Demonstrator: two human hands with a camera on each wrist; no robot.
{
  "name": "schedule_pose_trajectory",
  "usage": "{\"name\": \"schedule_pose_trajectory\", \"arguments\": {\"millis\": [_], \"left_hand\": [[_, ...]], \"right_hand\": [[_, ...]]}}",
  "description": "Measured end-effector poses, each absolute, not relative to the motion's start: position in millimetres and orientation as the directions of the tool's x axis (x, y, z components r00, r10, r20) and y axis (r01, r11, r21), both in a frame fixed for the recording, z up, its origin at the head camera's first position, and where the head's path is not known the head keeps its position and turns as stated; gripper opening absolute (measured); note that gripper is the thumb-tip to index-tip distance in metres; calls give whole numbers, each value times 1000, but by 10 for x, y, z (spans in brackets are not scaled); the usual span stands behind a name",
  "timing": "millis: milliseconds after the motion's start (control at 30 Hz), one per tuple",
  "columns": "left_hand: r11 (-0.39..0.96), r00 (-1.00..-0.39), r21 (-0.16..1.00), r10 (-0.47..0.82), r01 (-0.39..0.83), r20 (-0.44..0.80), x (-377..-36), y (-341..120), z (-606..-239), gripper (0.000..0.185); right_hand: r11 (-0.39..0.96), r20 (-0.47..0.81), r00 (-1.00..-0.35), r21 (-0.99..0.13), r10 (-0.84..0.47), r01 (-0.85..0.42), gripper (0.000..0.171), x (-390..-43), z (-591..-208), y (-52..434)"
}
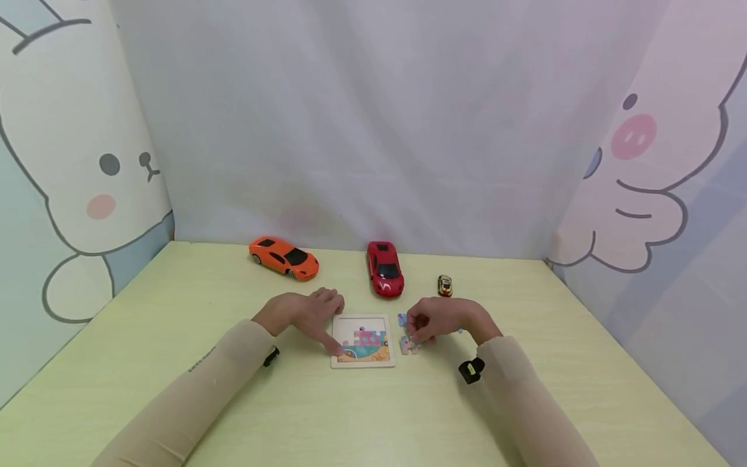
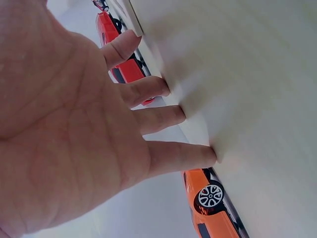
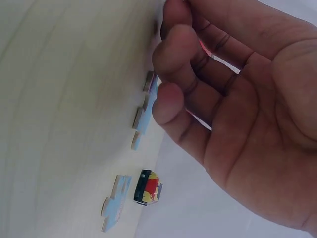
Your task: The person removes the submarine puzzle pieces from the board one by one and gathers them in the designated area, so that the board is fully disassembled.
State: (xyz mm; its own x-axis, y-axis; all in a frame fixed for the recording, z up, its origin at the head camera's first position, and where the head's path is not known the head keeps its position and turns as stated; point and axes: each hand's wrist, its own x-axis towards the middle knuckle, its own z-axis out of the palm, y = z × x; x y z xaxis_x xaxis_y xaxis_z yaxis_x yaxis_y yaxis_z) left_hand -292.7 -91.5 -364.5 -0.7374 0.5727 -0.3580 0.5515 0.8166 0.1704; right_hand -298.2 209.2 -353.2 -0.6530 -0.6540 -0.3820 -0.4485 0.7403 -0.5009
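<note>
A square puzzle tray (image 1: 363,364) with a pale frame lies before me, partly filled with joined pieces (image 1: 367,350) showing a pink and teal sea picture. My left hand (image 1: 312,318) spreads over the tray's left side, its thumb on the lower left of the picture. In the left wrist view its straight fingers (image 2: 159,119) reach down to the table. Just right of the tray, my right hand (image 1: 440,318) has curled fingers and pinches at a pink puzzle piece (image 1: 405,346). The fingertips partly cover that piece. Another blue piece (image 1: 402,319) lies beside the hand.
Behind the tray stand an orange toy car (image 1: 284,258), a red toy car (image 1: 386,269) and a tiny gold toy car (image 1: 445,285). More light blue pieces (image 3: 117,202) lie on the table around the right hand. A pale curtain (image 1: 350,130) hangs along the back edge.
</note>
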Motion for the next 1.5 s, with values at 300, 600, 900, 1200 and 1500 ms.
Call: {"name": "schedule_pose_trajectory", "arguments": {"millis": [300,600,900,1200,1500], "left_hand": [[818,-736,187,572,544,-362,-2901,-909,-3590,71],[809,-734,181,585,560,-345,-2986,-924,-3689,71],[809,-732,179,585,561,-349,-2971,-912,-3676,70],[812,-742,170,580,558,-336,-3029,-932,-3753,69],[805,-730,190,591,562,-344,-2965,-925,-3674,70]], "right_hand": [[763,-380,-680,-472,-628,-441,11,-2997,-3549,2064],[801,-379,-720,-420,-582,-426,11,-2987,-3536,2053],[754,-316,-704,-450,-636,-479,9,-3004,-3542,2051],[727,-243,-714,-455,-656,-514,7,-2957,-3553,1882],[692,-232,-700,-526,-675,-494,10,-2894,-3616,1737]]}}
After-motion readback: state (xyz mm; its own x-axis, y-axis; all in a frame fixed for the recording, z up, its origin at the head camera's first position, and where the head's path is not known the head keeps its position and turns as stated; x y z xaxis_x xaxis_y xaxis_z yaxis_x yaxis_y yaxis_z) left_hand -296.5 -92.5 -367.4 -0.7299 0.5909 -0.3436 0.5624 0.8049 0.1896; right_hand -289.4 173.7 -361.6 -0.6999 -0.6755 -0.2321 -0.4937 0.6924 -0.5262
